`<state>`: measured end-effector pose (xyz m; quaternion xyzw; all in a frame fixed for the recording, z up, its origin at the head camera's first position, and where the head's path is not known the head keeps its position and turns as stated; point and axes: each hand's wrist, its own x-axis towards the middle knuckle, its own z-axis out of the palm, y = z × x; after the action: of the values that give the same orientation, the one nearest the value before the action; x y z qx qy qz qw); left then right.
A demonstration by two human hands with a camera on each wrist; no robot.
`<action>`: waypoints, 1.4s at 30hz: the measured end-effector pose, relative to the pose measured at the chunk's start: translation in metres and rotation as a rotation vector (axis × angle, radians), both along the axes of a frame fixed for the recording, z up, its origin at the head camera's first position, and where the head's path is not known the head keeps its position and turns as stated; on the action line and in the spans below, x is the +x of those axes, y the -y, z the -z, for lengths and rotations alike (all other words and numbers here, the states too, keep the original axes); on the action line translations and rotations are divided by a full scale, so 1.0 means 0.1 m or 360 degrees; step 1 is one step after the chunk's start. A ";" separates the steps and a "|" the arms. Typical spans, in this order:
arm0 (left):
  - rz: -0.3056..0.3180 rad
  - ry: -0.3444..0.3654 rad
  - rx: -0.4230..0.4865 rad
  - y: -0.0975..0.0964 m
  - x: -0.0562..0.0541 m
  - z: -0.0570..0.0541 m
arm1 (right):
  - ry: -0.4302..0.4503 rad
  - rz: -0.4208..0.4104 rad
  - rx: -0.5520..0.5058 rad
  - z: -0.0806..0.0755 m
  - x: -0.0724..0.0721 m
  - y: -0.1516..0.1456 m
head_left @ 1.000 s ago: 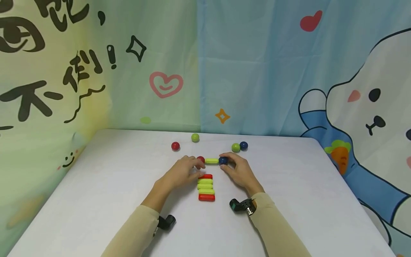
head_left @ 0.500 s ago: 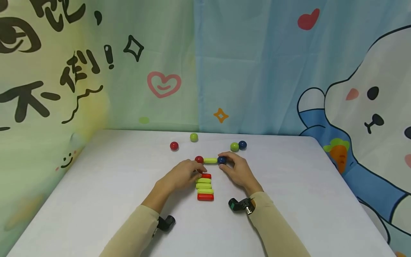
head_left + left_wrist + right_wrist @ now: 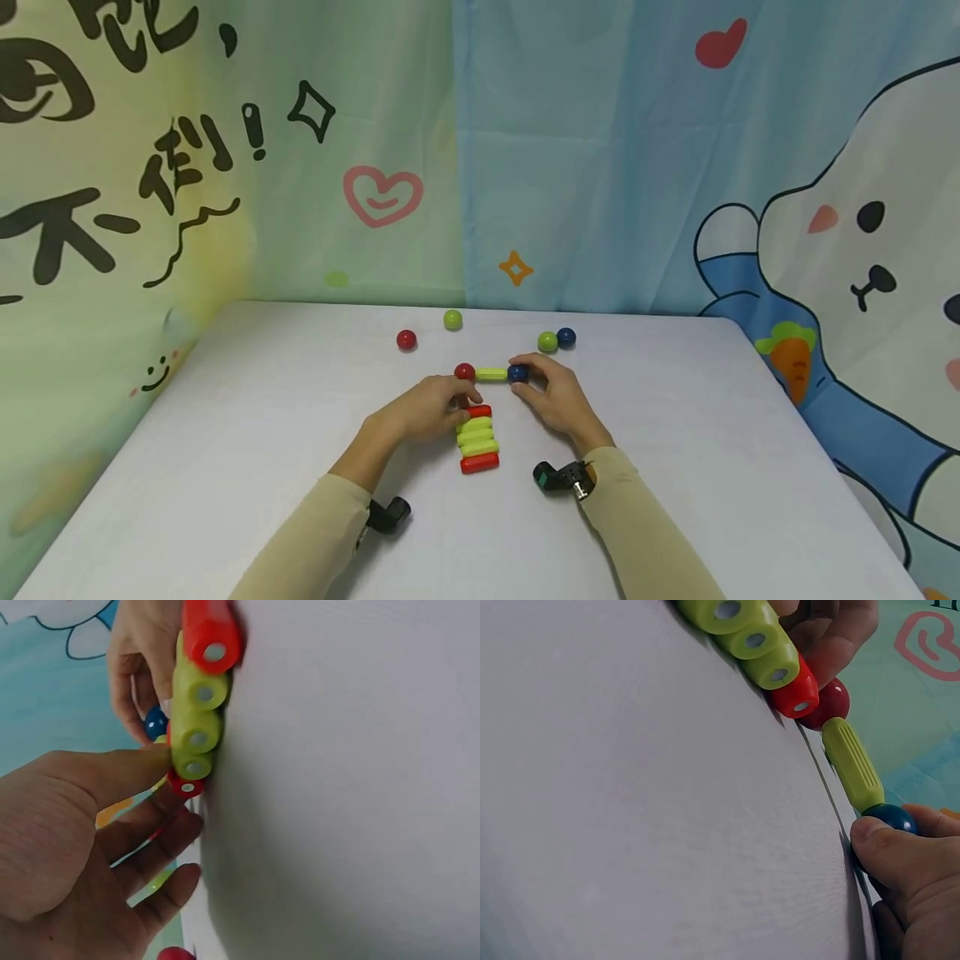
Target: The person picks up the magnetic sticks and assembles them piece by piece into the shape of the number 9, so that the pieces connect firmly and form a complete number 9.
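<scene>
My left hand (image 3: 427, 408) pinches the far red magnetic rod (image 3: 481, 411) between thumb and index finger, its other fingers spread in the left wrist view. That rod lies against several yellow rods (image 3: 477, 437), with another red rod (image 3: 480, 463) at the near end. Round silver tips show on the rods' ends in the left wrist view. Just beyond, a red ball (image 3: 464, 372), a yellow-green rod (image 3: 853, 766) and a blue ball (image 3: 894, 817) form a straight line, joined end to end. My right hand (image 3: 558, 400) grips the blue ball with thumb and fingers.
Farther back on the white table (image 3: 660, 417) lie a loose red ball (image 3: 407, 340) and a green ball (image 3: 452, 320). Another green ball (image 3: 547, 342) touches a blue one (image 3: 566, 337). A printed curtain (image 3: 555, 167) hangs behind the table's far edge.
My left hand has drawn back from beside the red ball to the far red rod. The row of rods has turned slightly, its near rod now slanted. My right hand stays on the blue ball.
</scene>
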<state>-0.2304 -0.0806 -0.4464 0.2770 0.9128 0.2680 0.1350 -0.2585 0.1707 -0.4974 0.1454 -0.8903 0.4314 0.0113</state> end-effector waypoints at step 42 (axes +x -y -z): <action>-0.0401 0.0031 0.0036 0.01 0.05 0.01 | -0.0045 0.0007 0.0004 0.02 -0.01 0.01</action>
<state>-0.2258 -0.0816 -0.4475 0.1590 0.9359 0.2959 0.1059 -0.2594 0.1698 -0.4998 0.1496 -0.8910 0.4280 0.0247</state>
